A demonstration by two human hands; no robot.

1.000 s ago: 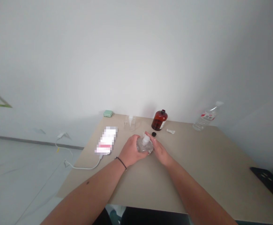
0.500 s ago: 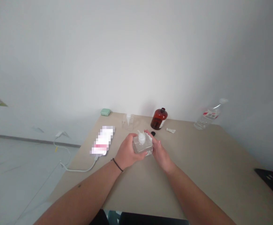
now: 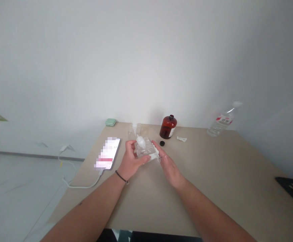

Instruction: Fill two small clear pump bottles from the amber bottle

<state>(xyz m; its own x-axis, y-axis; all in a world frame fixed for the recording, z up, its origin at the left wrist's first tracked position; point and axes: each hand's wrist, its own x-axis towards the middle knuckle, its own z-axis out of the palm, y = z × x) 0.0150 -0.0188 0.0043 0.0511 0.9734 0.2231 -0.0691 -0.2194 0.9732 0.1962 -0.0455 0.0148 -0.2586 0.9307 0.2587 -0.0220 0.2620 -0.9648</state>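
My left hand and my right hand both grip a clear square pump bottle above the middle of the beige table. Its white pump head leans to the left. My left fingers wrap its near left side. My right fingertips press its right side, beside a small white piece on the bottle's edge. What that piece is, I cannot tell. A black bottle cap lies just beyond my right fingers.
Along the far edge stand an amber glass bottle, a clear glass container, a green case and a plastic water bottle. A phone lies left, its white cable hanging over the table edge.
The pump bottle has turned in my hands and shifted left, with its pump head now leaning left. My hands have drawn slightly apart at the wrists.
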